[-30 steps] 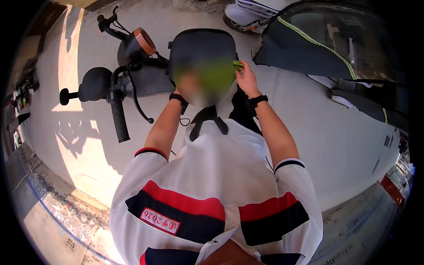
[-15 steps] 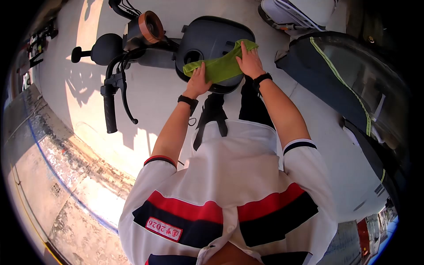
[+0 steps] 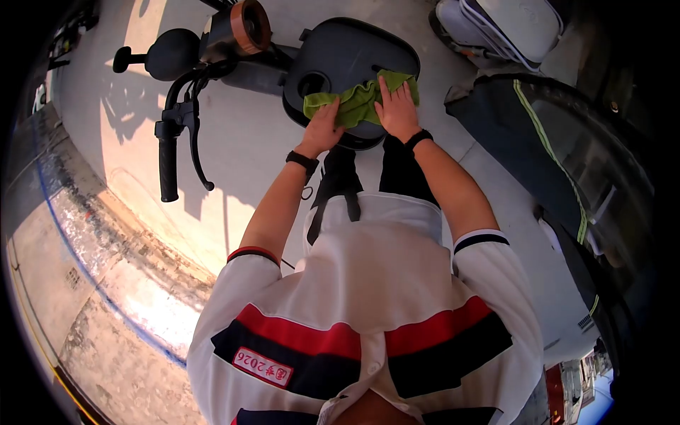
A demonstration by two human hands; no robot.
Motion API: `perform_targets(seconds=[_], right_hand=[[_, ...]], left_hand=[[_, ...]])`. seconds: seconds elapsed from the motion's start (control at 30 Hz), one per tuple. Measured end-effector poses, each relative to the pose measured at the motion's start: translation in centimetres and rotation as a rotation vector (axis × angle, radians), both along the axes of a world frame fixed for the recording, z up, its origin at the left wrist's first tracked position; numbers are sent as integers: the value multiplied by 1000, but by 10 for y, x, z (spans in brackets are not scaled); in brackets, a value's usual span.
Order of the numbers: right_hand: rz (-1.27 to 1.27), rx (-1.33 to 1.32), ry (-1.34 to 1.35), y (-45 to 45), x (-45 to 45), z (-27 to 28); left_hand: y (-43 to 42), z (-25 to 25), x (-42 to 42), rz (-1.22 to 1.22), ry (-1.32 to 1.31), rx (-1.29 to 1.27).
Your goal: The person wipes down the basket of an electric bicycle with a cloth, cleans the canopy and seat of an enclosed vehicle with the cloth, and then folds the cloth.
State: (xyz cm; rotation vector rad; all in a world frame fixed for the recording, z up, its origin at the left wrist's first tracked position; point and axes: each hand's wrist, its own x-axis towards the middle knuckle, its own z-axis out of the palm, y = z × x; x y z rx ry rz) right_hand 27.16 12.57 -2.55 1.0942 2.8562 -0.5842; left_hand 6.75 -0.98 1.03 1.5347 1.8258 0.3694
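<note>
A crumpled green cloth (image 3: pixel 358 101) lies across the dark grey lidded box (image 3: pixel 347 53), close to its near edge. On the cloth's left end rests my left hand (image 3: pixel 324 129), its fingers close together and pressing on the fabric. My right hand (image 3: pixel 398 110) lies on the right end of the cloth with its fingers spread and stretched out. Left of the cloth, a round dark opening (image 3: pixel 312 85) shows in the top of the box. Each wrist wears a black band.
Handlebars with a black grip (image 3: pixel 168 168), a brake lever (image 3: pixel 196 152), a round mirror (image 3: pixel 172 54) and a copper-rimmed lamp (image 3: pixel 248 27) stand at the left. A white scooter (image 3: pixel 513 28) and a dark cover with green trim (image 3: pixel 510 131) are at the right.
The cloth has gone from blurred, to spread out, to bunched between my hands on the box. My left hand has moved slightly right. The view has shifted.
</note>
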Motion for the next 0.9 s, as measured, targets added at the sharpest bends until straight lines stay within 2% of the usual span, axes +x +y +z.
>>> perform_targets(seconds=[0.07,0.13,0.23,0.3,0.33,0.4,0.5,0.57,0.67,0.8,0.9], right_hand=[[40,-12,5,-12,-3,9],[78,-52,-35,-29,-10,20],[170,-87,52,-61,-29,18],[298,-109,104,-81,-44,16],[362,-119,129,-87,-52,16],[339,-180,88,-90,-64,15],[308,-218,170,-79,-70,17],[291,-191,235,-74,-70,9],[165,-211,203,-73,-71,8],[14,-325,-37,-68,-69,34],[-80,-343,-47,-60,-55,31]], left_hand=[[1,1,-6,29,-10,-30],[-7,-7,-9,105,87,-35],[-22,-16,-33,164,156,-26],[-31,-14,-53,133,211,2],[-32,-11,-58,185,158,-69],[-37,-3,-71,287,52,-210],[-43,4,-78,210,76,-128],[-46,-10,-84,177,64,-65],[-38,-6,-89,115,58,-6],[-30,1,-90,16,81,2],[-26,0,-88,-7,62,-26]])
